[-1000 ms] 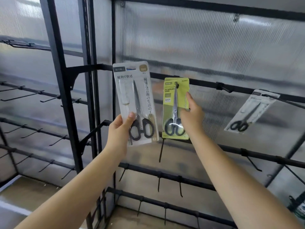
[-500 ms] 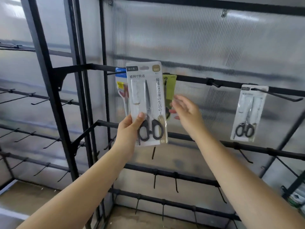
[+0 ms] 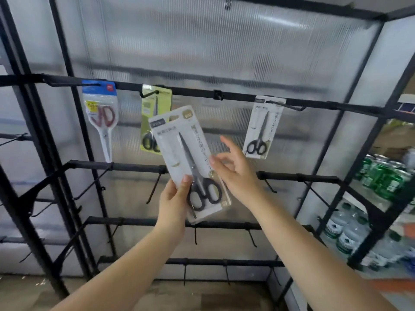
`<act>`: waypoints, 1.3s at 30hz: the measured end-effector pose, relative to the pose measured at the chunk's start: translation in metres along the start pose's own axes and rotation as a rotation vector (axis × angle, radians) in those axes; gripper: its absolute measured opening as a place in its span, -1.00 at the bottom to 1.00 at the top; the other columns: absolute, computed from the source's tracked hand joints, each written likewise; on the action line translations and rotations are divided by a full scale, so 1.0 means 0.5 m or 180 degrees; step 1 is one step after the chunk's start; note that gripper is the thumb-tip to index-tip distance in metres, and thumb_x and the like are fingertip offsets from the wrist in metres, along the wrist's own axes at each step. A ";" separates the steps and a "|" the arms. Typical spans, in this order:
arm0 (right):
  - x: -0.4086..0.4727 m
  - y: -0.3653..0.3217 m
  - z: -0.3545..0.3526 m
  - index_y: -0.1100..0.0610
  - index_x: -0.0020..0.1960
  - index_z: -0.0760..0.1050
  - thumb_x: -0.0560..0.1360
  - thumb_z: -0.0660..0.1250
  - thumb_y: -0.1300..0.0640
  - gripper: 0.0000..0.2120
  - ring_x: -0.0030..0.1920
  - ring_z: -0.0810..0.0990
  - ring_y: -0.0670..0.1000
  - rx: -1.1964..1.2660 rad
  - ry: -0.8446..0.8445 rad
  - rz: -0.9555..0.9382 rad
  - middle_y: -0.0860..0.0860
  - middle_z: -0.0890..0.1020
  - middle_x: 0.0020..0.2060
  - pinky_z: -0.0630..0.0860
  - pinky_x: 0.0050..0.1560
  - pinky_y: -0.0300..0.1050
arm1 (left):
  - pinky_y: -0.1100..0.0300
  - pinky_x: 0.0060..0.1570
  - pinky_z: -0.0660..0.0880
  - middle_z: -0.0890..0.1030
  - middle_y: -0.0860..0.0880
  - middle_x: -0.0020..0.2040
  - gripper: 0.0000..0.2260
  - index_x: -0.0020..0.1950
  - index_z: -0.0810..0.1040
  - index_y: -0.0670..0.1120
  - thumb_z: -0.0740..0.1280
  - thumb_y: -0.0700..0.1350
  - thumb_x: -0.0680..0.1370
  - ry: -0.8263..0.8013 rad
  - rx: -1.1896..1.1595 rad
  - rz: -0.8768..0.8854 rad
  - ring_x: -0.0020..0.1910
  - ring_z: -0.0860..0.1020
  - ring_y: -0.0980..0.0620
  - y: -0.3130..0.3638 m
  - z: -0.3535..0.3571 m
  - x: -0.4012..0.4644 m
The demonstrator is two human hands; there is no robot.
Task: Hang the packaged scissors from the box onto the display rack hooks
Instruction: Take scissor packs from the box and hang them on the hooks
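Observation:
My left hand point(image 3: 174, 199) grips the lower edge of a white pack of black-handled scissors point(image 3: 186, 153), held tilted in front of the black display rack point(image 3: 224, 95). My right hand point(image 3: 235, 170) touches the pack's right edge with thumb and fingers loosely spread. Three packs hang from hooks on the top bar: a blue-topped pack with red-handled scissors point(image 3: 102, 115), a green pack point(image 3: 152, 108) partly hidden behind the held pack, and a white pack point(image 3: 261, 129) to the right. A bare hook point(image 3: 218, 95) sits between the green and white packs.
Lower bars point(image 3: 134, 168) carry several bare hooks. Black uprights point(image 3: 29, 131) stand at the left. A shelf at the right holds green cans point(image 3: 386, 176) and water bottles point(image 3: 350, 230). A ribbed translucent panel backs the rack.
My right hand let go of the green pack, which now hangs on its hook, and came over to the white pack. The view swung right, showing the blue-topped pack and the shelf.

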State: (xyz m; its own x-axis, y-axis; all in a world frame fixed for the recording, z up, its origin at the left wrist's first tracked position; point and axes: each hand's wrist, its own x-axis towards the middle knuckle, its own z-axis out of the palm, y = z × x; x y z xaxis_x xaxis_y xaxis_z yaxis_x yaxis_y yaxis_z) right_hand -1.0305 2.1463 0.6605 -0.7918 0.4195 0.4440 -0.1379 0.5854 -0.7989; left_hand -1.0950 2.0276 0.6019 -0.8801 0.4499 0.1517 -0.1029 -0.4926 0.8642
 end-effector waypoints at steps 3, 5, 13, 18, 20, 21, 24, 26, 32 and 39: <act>-0.025 0.016 -0.031 -0.06 0.48 0.14 0.51 0.34 0.08 -0.38 0.00 0.60 -0.04 0.0155 0.0116 0.0018 0.04 0.60 0.01 0.55 -0.03 -0.26 | 0.31 -0.29 0.56 0.71 0.09 -0.14 -0.89 0.04 0.55 0.02 0.24 -0.08 0.60 -0.0128 0.0095 -0.0056 -0.17 0.66 0.16 -0.021 0.034 -0.014; -0.040 0.026 -0.059 -0.13 0.47 0.10 0.49 0.37 0.20 -0.31 0.09 0.60 -0.01 0.0316 0.0086 0.0007 0.06 0.58 0.12 0.57 0.01 -0.18 | 0.25 -0.17 0.58 0.70 0.05 -0.08 -0.88 0.07 0.54 -0.01 0.25 -0.08 0.59 -0.0365 0.0142 -0.0157 -0.10 0.66 0.12 -0.032 0.066 -0.017; -0.067 0.044 -0.208 -0.11 0.46 0.21 0.52 0.25 0.34 -0.38 0.32 0.44 -0.02 0.0355 0.1072 -0.0113 0.00 0.40 0.39 0.53 0.14 -0.20 | 0.32 -0.42 0.48 0.61 0.08 -0.35 -0.84 -0.18 0.54 0.00 0.33 0.04 0.55 -0.1654 0.2150 0.0483 -0.38 0.58 0.17 0.003 0.214 0.005; -0.069 0.067 -0.240 0.00 0.48 0.20 0.56 0.20 0.30 -0.46 0.26 0.45 -0.21 0.0337 0.1679 0.0111 -0.11 0.37 0.39 0.40 0.30 -0.24 | 0.20 -0.43 0.32 0.48 0.08 -0.44 -0.62 -0.36 0.41 -0.01 0.28 0.22 0.51 -0.1668 0.3966 0.1120 -0.42 0.47 0.11 0.026 0.287 0.023; -0.070 0.083 -0.245 0.00 0.48 0.21 0.56 0.20 0.31 -0.46 0.15 0.45 -0.06 0.0339 0.1805 0.0146 -0.27 0.46 0.21 0.32 0.15 -0.32 | 0.20 -0.43 0.28 0.46 0.06 -0.43 -0.61 -0.36 0.41 -0.02 0.26 0.23 0.52 -0.1630 0.4311 0.1236 -0.40 0.45 0.08 0.021 0.296 0.026; -0.070 0.090 -0.247 0.01 0.48 0.22 0.55 0.20 0.32 -0.46 0.16 0.34 0.02 0.0356 0.1887 0.0142 -0.28 0.49 0.13 0.23 0.10 -0.35 | 0.20 -0.41 0.30 0.48 0.06 -0.40 -0.62 -0.33 0.44 -0.03 0.26 0.22 0.52 -0.1658 0.4364 0.1241 -0.36 0.48 0.06 0.017 0.297 0.027; -0.067 0.097 -0.253 0.04 0.47 0.23 0.55 0.21 0.31 -0.47 0.18 0.25 -0.02 0.0284 0.1983 0.0094 -0.13 0.52 0.16 0.19 0.07 -0.42 | 0.20 -0.36 0.34 0.49 0.07 -0.33 -0.70 -0.21 0.49 -0.05 0.26 0.16 0.55 -0.1770 0.4264 0.1194 -0.25 0.50 0.01 0.008 0.291 0.029; -0.060 0.094 -0.256 0.06 0.48 0.21 0.56 0.20 0.30 -0.47 0.12 0.37 -0.37 0.0137 0.1952 0.0042 -0.17 0.38 0.27 0.34 0.04 -0.60 | 0.20 -0.35 0.35 0.47 0.09 -0.32 -0.72 -0.15 0.49 -0.06 0.25 0.14 0.56 -0.1760 0.4211 0.1196 -0.26 0.49 0.03 0.008 0.287 0.032; -0.035 0.105 -0.259 0.02 0.49 0.19 0.58 0.22 0.20 -0.49 0.06 0.54 -0.21 -0.0240 0.1799 0.0061 -0.25 0.48 0.16 0.47 -0.07 -0.44 | 0.22 -0.40 0.31 0.46 0.07 -0.35 -0.71 -0.16 0.50 -0.08 0.24 0.12 0.57 -0.1698 0.4258 0.1190 -0.34 0.44 0.09 0.013 0.282 0.046; 0.006 0.107 -0.271 0.03 0.48 0.22 0.58 0.23 0.08 -0.51 -0.01 0.55 0.02 -0.0920 0.1716 0.0188 0.01 0.52 0.26 0.45 -0.15 -0.35 | 0.18 -0.28 0.42 0.50 0.05 -0.23 -0.74 0.00 0.55 -0.08 0.23 0.09 0.58 -0.1619 0.4513 0.1079 -0.18 0.51 0.00 0.010 0.274 0.064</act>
State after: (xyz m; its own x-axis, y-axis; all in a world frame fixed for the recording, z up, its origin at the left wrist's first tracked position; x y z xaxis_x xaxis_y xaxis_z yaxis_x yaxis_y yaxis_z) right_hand -0.9598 2.2730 0.6739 -0.3703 0.7046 0.6053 0.1238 0.6833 -0.7196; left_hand -1.0599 2.1417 0.6768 -0.4947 0.8096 0.3160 0.8314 0.3351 0.4432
